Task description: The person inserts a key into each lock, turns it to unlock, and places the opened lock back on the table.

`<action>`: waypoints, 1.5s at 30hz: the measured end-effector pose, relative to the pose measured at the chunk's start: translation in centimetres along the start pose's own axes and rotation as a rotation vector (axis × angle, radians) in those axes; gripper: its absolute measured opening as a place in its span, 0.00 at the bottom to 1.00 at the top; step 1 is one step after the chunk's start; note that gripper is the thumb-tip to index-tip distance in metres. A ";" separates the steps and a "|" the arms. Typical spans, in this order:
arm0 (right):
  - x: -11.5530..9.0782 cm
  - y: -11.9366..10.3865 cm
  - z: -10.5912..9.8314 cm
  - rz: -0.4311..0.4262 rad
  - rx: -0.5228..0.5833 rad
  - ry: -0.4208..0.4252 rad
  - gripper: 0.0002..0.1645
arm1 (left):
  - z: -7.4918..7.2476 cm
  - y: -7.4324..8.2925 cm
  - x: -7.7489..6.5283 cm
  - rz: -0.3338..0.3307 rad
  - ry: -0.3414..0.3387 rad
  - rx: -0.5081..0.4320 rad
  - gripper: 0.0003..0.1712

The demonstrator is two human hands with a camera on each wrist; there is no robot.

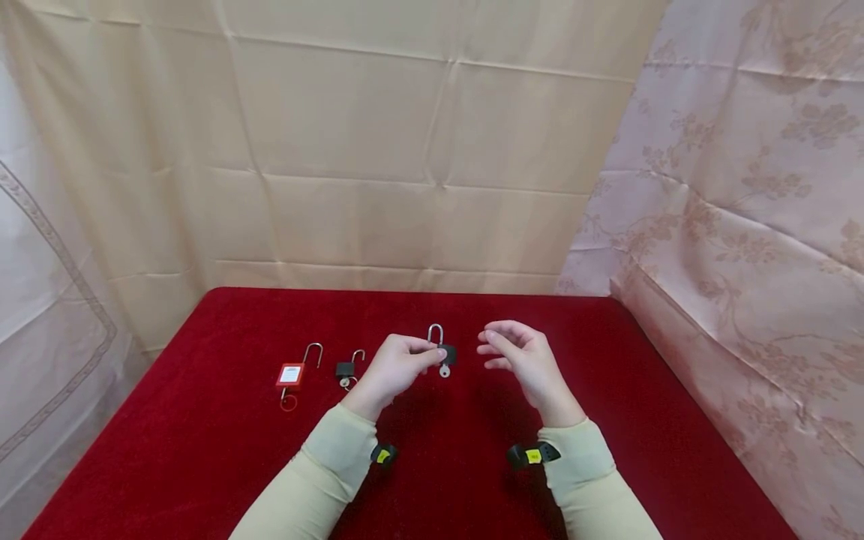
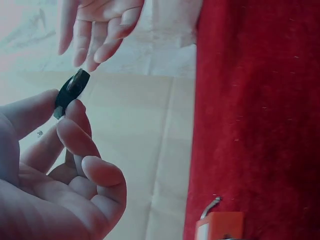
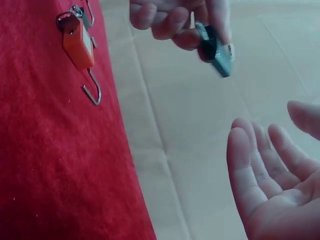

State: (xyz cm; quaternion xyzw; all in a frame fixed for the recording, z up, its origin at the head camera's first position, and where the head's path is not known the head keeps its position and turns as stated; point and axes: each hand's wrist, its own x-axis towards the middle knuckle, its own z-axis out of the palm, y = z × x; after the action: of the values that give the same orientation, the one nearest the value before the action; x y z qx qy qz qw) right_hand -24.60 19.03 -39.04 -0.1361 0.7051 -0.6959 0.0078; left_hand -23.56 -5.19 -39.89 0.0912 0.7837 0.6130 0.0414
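Observation:
Between thumb and fingers my left hand pinches a small black padlock, held up over the red table. The padlock's silver shackle points upward, and a key hangs at its lower side. In the left wrist view the padlock appears edge-on at the fingertips. To its right, apart from the padlock, my right hand is raised with fingers loosely bent and nothing in them. The right wrist view shows this right hand with its palm bare, just below the padlock.
On the left of the red cloth-covered table lie a red padlock with a white label and raised shackle, and a second black padlock with its shackle up and a key. Beige curtain hangs behind; floral cloth stands at right.

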 end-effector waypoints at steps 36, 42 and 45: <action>1.4 5.8 -2.2 0.397 -0.067 -0.070 0.29 | 6.5 -2.0 4.7 -0.324 -0.003 0.347 0.16; 1.5 6.3 -2.4 0.402 -0.058 -0.080 0.31 | 6.7 -2.0 5.0 -0.324 0.025 0.361 0.13; 1.6 6.4 -2.4 0.413 -0.055 -0.077 0.31 | 6.6 -1.9 4.8 -0.343 0.026 0.378 0.12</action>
State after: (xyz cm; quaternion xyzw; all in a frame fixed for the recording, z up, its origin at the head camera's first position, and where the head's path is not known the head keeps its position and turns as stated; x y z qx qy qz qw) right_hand -27.76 21.03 -44.99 -0.0155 0.7359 -0.6542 0.1736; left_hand -27.31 1.56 -43.10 -0.0447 0.8889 0.4406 0.1169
